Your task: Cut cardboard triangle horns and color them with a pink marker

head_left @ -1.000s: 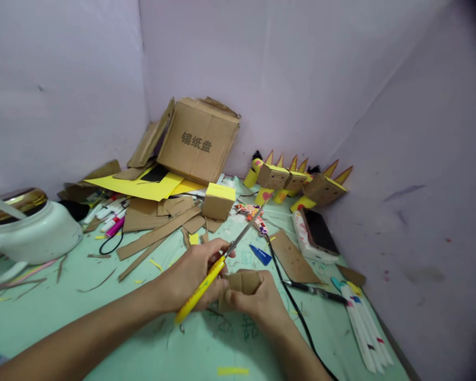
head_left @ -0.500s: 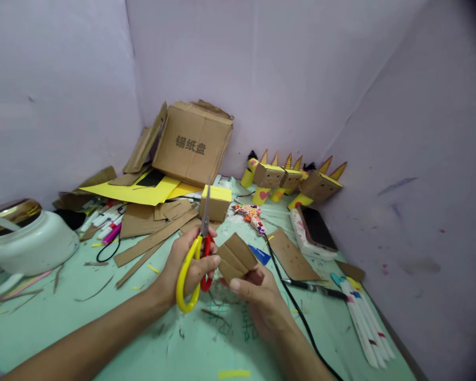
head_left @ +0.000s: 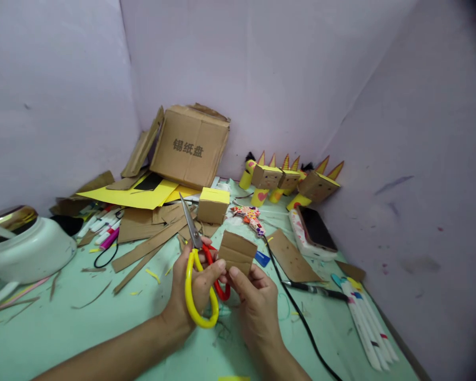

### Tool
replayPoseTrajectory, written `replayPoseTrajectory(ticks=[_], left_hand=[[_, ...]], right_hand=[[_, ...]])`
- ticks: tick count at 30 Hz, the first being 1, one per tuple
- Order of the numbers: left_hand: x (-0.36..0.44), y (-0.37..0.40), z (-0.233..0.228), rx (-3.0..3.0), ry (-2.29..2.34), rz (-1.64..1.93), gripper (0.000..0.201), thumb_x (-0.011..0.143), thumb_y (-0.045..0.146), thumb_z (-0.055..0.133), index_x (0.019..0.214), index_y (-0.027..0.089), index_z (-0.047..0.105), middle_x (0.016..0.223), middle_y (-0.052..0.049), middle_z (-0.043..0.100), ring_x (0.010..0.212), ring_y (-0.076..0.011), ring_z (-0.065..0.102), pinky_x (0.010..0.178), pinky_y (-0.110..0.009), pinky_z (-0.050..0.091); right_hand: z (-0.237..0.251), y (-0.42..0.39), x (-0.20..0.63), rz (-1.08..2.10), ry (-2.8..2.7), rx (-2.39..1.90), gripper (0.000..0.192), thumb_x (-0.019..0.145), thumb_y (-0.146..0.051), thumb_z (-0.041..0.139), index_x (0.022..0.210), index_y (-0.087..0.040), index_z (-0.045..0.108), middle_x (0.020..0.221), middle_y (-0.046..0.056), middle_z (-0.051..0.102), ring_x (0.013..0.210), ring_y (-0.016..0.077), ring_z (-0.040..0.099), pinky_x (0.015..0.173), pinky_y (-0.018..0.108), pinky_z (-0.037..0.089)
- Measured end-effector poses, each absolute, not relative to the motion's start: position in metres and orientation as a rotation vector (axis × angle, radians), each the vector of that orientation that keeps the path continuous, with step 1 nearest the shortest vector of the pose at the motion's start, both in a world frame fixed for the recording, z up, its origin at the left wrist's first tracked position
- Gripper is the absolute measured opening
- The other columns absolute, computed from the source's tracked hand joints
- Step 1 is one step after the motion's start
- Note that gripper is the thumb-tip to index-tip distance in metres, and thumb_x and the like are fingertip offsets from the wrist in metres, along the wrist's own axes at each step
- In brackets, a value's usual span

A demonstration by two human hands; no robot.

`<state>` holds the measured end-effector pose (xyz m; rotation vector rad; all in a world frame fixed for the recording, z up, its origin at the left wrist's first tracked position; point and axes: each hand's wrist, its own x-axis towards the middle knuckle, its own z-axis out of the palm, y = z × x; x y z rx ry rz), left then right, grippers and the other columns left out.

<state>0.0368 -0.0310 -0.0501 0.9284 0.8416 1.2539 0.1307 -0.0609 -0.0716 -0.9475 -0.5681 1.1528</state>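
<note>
My left hand (head_left: 188, 288) is closed around a pair of scissors (head_left: 194, 238) with one yellow and one red handle; the nearly closed blades point up and away. Its thumb tip also meets the lower left corner of a small creased cardboard piece (head_left: 238, 251). Thumb and fingers of my right hand (head_left: 257, 296) pinch that piece along its lower edge and hold it upright above the table. Just beyond the hands stands a small cardboard box (head_left: 213, 209) with a yellow top.
Cardboard strips (head_left: 154, 246) and a white pot (head_left: 31, 248) are at the left. A large carton (head_left: 190, 145) leans at the back. Cardboard animal figures (head_left: 297, 182), a patterned glue gun (head_left: 248, 214), its black cord (head_left: 291, 301), a phone (head_left: 315, 227) and markers (head_left: 365, 323) occupy the right.
The cardboard piece has turned more upright and square to me. My hands have come closer together, with the left thumb now at the piece. The scissors' blades have tipped to the left.
</note>
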Motion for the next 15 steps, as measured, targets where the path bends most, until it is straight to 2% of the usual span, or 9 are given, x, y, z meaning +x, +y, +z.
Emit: replayPoseTrajectory(ticks=[5, 8, 11, 13, 15], left_hand=[[0.032, -0.028, -0.041, 1.091, 0.848, 1.129, 0.033, 0.071, 0.030, 0.065, 0.093, 0.020, 0.043, 0.065, 0.005, 0.053, 0.051, -0.0125, 0.055, 0.049, -0.026, 0.048], [0.019, -0.022, -0.034, 1.406, 0.899, 1.017, 0.021, 0.080, 0.038, 0.053, 0.083, 0.019, 0.044, 0.058, 0.004, 0.051, 0.049, -0.0119, 0.050, 0.046, -0.024, 0.044], [0.005, -0.014, -0.029, 1.839, 1.032, 0.936, 0.020, 0.084, 0.037, 0.043, 0.077, 0.019, 0.047, 0.055, 0.003, 0.050, 0.048, -0.0116, 0.046, 0.048, -0.024, 0.039], [0.000, -0.011, -0.027, 2.063, 1.076, 0.822, 0.019, 0.083, 0.034, 0.042, 0.085, 0.019, 0.052, 0.062, 0.000, 0.056, 0.055, -0.0148, 0.053, 0.054, -0.026, 0.042], [-0.002, -0.010, -0.026, 2.154, 1.039, 0.750, 0.025, 0.080, 0.031, 0.045, 0.099, 0.019, 0.054, 0.082, -0.005, 0.063, 0.075, -0.0206, 0.060, 0.068, -0.030, 0.046]], right_hand=[[-0.068, -0.060, 0.139, 1.122, -0.540, -0.946, 0.014, 0.062, -0.021, 0.073, 0.073, -0.013, 0.069, 0.065, 0.003, 0.071, 0.056, 0.0143, 0.061, 0.058, 0.027, 0.050], [-0.063, -0.057, 0.154, 1.034, -0.452, -0.959, 0.017, 0.057, -0.021, 0.075, 0.071, -0.015, 0.069, 0.063, 0.000, 0.069, 0.055, 0.0120, 0.059, 0.056, 0.024, 0.050], [-0.059, -0.055, 0.171, 0.986, -0.360, -0.930, 0.015, 0.052, -0.018, 0.077, 0.063, -0.016, 0.066, 0.057, -0.004, 0.066, 0.052, 0.0097, 0.056, 0.057, 0.024, 0.052], [-0.056, -0.054, 0.179, 0.971, -0.323, -0.882, 0.015, 0.050, -0.017, 0.077, 0.058, -0.016, 0.064, 0.055, -0.005, 0.063, 0.051, 0.0093, 0.055, 0.056, 0.025, 0.052], [-0.054, -0.053, 0.183, 0.957, -0.302, -0.834, 0.015, 0.050, -0.016, 0.076, 0.057, -0.016, 0.063, 0.055, -0.005, 0.063, 0.052, 0.0092, 0.055, 0.055, 0.024, 0.052]])
